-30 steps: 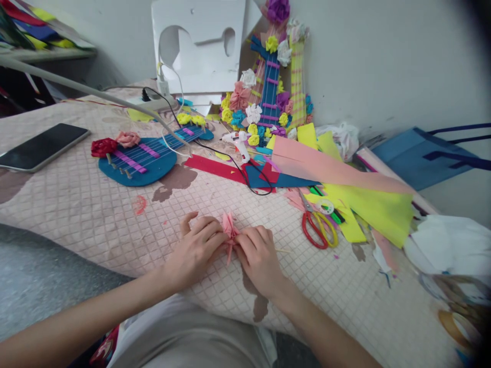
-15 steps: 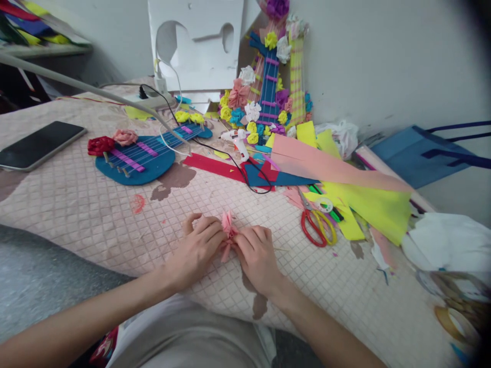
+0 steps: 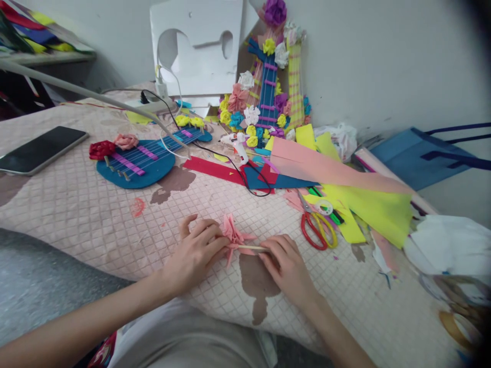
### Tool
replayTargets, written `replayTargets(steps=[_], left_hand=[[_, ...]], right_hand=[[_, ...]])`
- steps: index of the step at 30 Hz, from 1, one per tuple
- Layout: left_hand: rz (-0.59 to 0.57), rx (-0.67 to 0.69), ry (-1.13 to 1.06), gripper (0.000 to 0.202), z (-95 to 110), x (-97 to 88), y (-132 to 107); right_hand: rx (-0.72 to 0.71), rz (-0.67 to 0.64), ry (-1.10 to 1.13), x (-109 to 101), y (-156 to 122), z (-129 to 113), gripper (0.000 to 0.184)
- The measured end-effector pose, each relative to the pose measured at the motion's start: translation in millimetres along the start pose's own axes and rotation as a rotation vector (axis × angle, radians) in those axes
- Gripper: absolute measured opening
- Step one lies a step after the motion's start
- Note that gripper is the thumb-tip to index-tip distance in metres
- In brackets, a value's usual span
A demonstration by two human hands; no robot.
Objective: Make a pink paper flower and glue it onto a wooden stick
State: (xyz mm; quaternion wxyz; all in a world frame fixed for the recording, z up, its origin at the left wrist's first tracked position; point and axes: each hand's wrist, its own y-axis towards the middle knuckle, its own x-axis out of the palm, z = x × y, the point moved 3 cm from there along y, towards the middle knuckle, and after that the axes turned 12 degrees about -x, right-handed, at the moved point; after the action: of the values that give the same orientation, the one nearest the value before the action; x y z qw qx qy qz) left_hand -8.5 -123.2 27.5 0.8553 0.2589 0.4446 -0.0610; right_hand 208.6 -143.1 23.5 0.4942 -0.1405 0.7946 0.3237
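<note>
My left hand [image 3: 203, 243] pinches the left side of a pink crepe paper flower [image 3: 232, 232] with pointed, spread petals. A thin pale wooden stick [image 3: 251, 248] runs level from the flower to the right. My right hand [image 3: 282, 255] grips the stick's other part between thumb and fingers, a short way from the petals. Both hands are low over the quilted tablecloth [image 3: 172, 220]. Where the stick meets the flower is partly covered by the left fingers and petals.
Beyond my hands lie a blue paper guitar [image 3: 140, 163], a white glue gun [image 3: 238, 145] with its cord, and red-and-yellow scissors [image 3: 319, 230]. Pink paper [image 3: 330, 166] and yellow paper [image 3: 368, 207] spread at the right. A phone [image 3: 42, 148] rests at the left.
My right hand has moved right, away from the flower and along the stick, which now shows between the hands. The petals appear more spread. My left hand stays at the flower.
</note>
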Motion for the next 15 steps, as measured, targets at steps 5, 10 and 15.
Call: replayTargets(steps=[5,10,15], left_hand=[[-0.005,-0.008,-0.005,0.013,1.7,0.8,1.4],[-0.01,-0.019,-0.012,0.014,0.5,-1.3,2.7],[0.029,-0.009,-0.041,0.015,-2.5,-4.2,2.9]], right_hand=[[0.011,-0.006,0.043,3.4,1.9,-0.1,0.014],[0.017,-0.002,-0.013,-8.4,-14.0,13.8,0.014],[0.073,0.073,-0.101,-32.2,-44.2,41.6,0.015]])
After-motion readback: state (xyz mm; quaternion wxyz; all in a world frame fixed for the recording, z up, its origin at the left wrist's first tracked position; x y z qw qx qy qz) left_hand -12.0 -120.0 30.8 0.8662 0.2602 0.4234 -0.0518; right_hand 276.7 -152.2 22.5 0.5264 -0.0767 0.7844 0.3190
